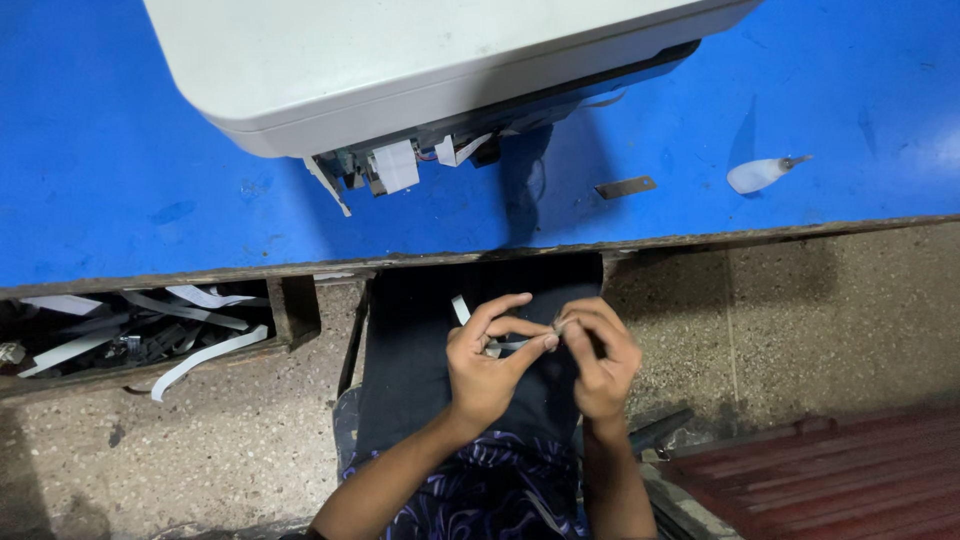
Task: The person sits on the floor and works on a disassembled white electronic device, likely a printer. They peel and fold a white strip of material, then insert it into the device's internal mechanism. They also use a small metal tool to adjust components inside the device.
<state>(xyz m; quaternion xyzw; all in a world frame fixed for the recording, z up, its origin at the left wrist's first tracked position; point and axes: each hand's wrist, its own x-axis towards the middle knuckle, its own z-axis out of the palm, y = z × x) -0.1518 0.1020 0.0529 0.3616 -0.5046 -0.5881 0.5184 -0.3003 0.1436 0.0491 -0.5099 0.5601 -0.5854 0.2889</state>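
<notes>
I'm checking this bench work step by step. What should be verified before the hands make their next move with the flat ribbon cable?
1. Both hands on the ribbon cable: ok; left hand and right hand pinch it.
2. Cable free of the printer: ok, held over the lap.
3. Cable end undamaged: cannot tell, fingers cover it.
4. Printer fully on the blue table: not ok, its corner overhangs the edge.
5. Small white bottle upright: not ok, lying down.

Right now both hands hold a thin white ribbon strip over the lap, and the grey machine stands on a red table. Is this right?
Not quite. The head view shows the grey machine on a blue table, not red. The left hand and right hand do hold the thin white ribbon strip over the lap.
</notes>
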